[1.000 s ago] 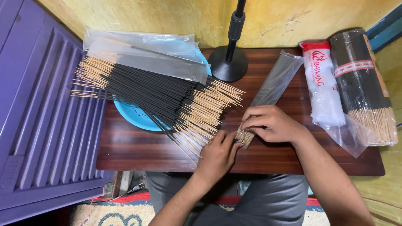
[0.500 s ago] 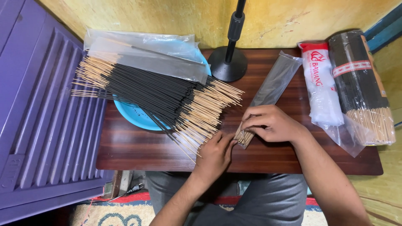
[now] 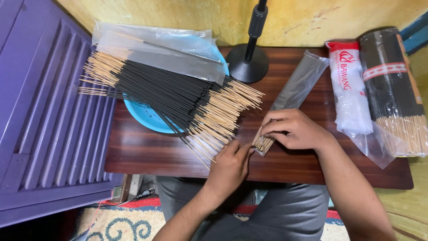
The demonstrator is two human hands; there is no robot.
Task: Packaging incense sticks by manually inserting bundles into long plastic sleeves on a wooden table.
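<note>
1. Since a moment ago the left hand [image 3: 229,163] has slid slightly right along the counter [image 3: 147,154]; its fingertips now pinch the bare wooden ends of the small bundle of incense sticks [image 3: 262,143], where earlier it lay a little short of them.
2. The right hand [image 3: 294,129] has barely shifted. It stays closed over the mouth of the narrow clear sleeve [image 3: 296,85], fingers curled on top, holding the plastic and the sticks together.
3. Judging from this, the sticks are nearly all the way inside the sleeve and both hands are now seating the ends; only the pale tips show at the opening, near the front edge of the counter.
4. The sleeve lies slanted, its far end pointing towards the black stand base [image 3: 247,67], and its body looks dark with sticks inside.
5. The blue bowl [image 3: 145,118] sits at the left of the counter, mostly hidden; the big loose heap of sticks [image 3: 174,96] lies across it rather than in it, so I cannot tell what is in the bowl.
6. Flat empty plastic sleeves [image 3: 156,44] rest on top of the heap's far side.
7. At the right, a white and red packet [image 3: 350,89] holds folded clear plastic, and beside it a clear-wrapped roll [image 3: 392,85] holds a thick bundle of dark sticks, wooden ends poking out towards the person.
</note>
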